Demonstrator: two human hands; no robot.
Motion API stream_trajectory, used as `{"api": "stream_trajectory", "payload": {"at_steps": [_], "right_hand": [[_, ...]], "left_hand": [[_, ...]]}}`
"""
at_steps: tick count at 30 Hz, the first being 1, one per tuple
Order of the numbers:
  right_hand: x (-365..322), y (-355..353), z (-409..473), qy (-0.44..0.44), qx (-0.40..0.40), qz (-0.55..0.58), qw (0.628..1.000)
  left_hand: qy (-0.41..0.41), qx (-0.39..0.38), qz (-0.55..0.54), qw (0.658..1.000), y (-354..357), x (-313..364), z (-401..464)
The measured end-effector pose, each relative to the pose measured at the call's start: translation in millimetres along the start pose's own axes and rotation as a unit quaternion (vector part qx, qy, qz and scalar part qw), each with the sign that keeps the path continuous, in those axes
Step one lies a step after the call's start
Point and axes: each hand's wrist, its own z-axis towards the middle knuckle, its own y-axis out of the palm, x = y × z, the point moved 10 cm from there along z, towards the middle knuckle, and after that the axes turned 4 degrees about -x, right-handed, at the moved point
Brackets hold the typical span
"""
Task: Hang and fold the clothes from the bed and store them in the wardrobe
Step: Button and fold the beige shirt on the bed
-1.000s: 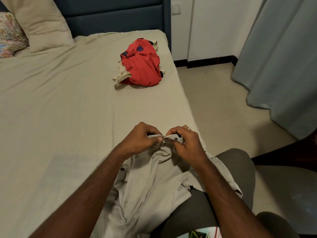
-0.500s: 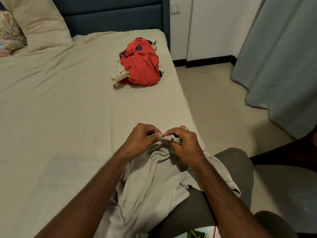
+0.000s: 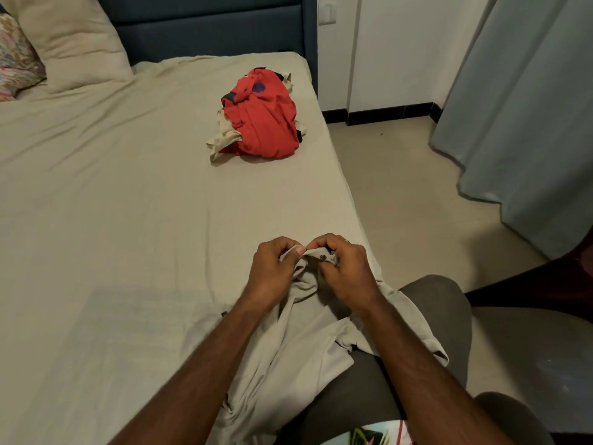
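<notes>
A beige buttoned shirt [image 3: 295, 358] lies crumpled over my lap and the bed's near right edge. My left hand [image 3: 272, 273] pinches the shirt's front edge near the collar. My right hand [image 3: 345, 268] pinches the facing edge, where a dark button shows; the two hands almost touch. Farther up the bed a pile of clothes [image 3: 261, 115] sits near the right edge, with a red garment on top and a cream one under it.
The bed [image 3: 112, 220] has a beige sheet, a cream pillow [image 3: 70, 40] and a floral pillow [image 3: 16, 59] at the head, against a dark blue headboard [image 3: 208, 24]. A grey-blue curtain [image 3: 529, 107] hangs at the right above a tiled floor [image 3: 401, 194]. No wardrobe is in view.
Both hands keep pinching the shirt's buttoned edge and have drawn slightly closer together; the view has shifted a little. The clothes pile has not moved.
</notes>
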Motion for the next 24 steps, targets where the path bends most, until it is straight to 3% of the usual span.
{"api": "stream_trajectory", "payload": {"at_steps": [5, 12, 19, 24], "right_hand": [[10.2, -7.7, -1.2, 0.035, 0.006, 0.060, 0.998], [20.9, -9.0, -1.9, 0.050, -0.021, 0.135, 0.989], [17.0, -15.4, -3.9, 0.041, 0.019, 0.168, 0.985], [-3.8, -22.3, -0.8, -0.027, 0.057, 0.156, 0.986]], "left_hand": [[-0.016, -0.093, 0.055, 0.994, -6.8, -4.2, 5.6], [-0.053, -0.202, 0.002, 0.978, -45.8, -11.9, 13.5], [-0.050, -0.189, -0.076, 0.978, -41.0, -10.2, 14.5], [-0.013, -0.131, -0.044, 0.990, -40.9, 2.0, 14.0]]}}
